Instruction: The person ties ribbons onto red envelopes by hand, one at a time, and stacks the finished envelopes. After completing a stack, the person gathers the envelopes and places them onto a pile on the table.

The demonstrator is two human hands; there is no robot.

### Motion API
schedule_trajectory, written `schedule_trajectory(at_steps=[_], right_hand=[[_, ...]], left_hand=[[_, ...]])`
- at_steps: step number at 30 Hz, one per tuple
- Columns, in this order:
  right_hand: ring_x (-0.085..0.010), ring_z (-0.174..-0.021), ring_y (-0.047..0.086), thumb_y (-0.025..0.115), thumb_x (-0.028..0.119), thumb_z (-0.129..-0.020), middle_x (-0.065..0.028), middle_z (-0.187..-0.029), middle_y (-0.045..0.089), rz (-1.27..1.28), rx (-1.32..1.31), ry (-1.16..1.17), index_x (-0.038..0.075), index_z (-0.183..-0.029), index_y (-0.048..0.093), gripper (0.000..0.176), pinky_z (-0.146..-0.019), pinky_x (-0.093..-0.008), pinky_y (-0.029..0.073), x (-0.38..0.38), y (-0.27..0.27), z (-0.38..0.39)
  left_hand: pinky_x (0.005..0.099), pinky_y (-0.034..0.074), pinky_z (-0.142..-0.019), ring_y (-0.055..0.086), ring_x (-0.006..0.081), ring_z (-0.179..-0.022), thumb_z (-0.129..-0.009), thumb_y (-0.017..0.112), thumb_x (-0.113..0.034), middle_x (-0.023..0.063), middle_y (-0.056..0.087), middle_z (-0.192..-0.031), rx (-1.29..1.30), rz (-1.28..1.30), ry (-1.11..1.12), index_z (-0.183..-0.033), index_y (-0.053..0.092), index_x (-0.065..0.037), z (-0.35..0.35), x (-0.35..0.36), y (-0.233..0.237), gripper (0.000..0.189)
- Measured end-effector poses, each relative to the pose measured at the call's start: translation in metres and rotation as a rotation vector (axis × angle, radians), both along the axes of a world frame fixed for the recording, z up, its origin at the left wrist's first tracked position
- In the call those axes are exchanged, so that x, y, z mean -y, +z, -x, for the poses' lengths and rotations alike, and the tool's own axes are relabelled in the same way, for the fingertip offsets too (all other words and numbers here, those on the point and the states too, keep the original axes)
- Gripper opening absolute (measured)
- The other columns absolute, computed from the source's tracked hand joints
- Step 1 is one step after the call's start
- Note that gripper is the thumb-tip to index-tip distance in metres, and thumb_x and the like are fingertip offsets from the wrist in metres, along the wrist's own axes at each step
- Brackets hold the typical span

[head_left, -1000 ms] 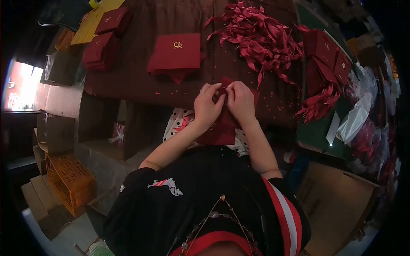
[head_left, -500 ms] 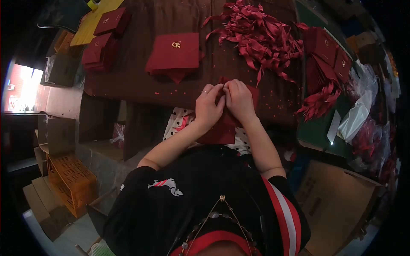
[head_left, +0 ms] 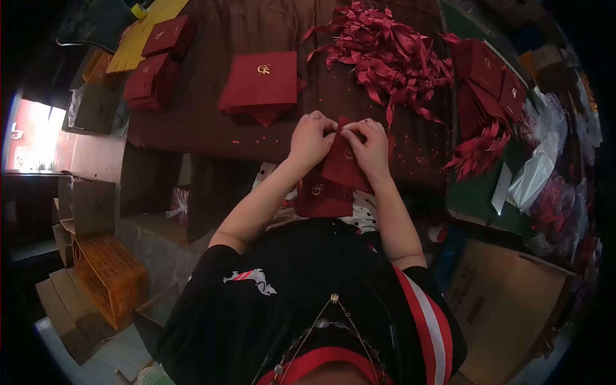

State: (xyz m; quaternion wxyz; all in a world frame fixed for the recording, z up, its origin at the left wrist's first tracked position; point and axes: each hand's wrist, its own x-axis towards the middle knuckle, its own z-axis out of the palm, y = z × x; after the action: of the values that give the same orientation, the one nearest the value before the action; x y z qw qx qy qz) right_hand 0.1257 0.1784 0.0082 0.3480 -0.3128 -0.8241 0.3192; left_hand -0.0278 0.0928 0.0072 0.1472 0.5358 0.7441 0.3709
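A flat dark-red paper piece with a small gold mark is between my hands, just past the near edge of the table. My left hand pinches its top edge, finger and thumb together. Right beside it my right hand pinches the same edge, its other fingers curled. Whether a ribbon is caught between the fingertips is too small to tell. Below, on my lap, lies another dark-red piece with gold lettering, partly covered by the held one.
A stack of red pieces with gold lettering lies ahead on the brown cloth. Beyond my right hand is a heap of red ribbons. More red stacks stand at the left and right. An orange crate sits lower left.
The held piece now hangs with its face and gold mark showing. My hands have drawn slightly apart, and the lettered piece on the lap is more visible.
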Motion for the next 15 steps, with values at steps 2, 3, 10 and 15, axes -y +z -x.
schedule_trajectory(at_steps=[2, 3, 10, 15], right_hand=[[-0.0242, -0.088, 0.058, 0.078, 0.017, -0.082, -0.0055, -0.086, 0.063, 0.097, 0.008, 0.009, 0.008, -0.091, 0.075, 0.013, -0.081, -0.037, 0.046, -0.004, 0.007, -0.004], [-0.0238, -0.092, 0.06, 0.078, 0.014, -0.082, -0.0059, -0.089, 0.066, 0.194, 0.012, 0.016, 0.007, -0.092, 0.074, 0.013, -0.082, -0.0351, 0.047, -0.006, 0.01, -0.006], [-0.0259, -0.095, 0.06, 0.083, 0.02, -0.078, -0.0063, -0.093, 0.064, -0.002, 0.061, 0.069, 0.008, -0.101, 0.073, 0.027, -0.085, -0.036, 0.048, -0.025, 0.006, -0.004], [-0.0289, -0.095, 0.059, 0.083, 0.033, -0.078, -0.0078, -0.092, 0.062, -0.108, 0.115, 0.029, 0.009, -0.1, 0.074, 0.034, -0.09, -0.0428, 0.047, -0.045, -0.001, -0.011]], left_hand=[[0.043, 0.051, -0.085, 0.06, 0.0319, -0.095, -0.081, 0.069, -0.01, 0.0101, 0.063, -0.096, -0.023, -0.064, -0.03, -0.095, 0.074, -0.006, 0.0, -0.005, -0.005, 0.015], [0.0427, 0.052, -0.084, 0.061, 0.0317, -0.095, -0.081, 0.069, -0.01, 0.0093, 0.063, -0.096, -0.05, -0.128, -0.062, -0.095, 0.073, -0.005, 0.0, -0.006, -0.001, 0.015], [0.0415, 0.054, -0.076, 0.062, 0.0291, -0.094, -0.082, 0.067, -0.007, 0.0066, 0.062, -0.095, -0.391, -0.084, -0.093, -0.087, 0.071, -0.008, -0.002, -0.005, 0.017, 0.007], [0.041, 0.053, -0.075, 0.064, 0.0296, -0.091, -0.084, 0.068, -0.008, 0.0069, 0.062, -0.091, -0.292, -0.052, 0.098, -0.085, 0.07, -0.007, 0.01, 0.036, 0.033, 0.003]])
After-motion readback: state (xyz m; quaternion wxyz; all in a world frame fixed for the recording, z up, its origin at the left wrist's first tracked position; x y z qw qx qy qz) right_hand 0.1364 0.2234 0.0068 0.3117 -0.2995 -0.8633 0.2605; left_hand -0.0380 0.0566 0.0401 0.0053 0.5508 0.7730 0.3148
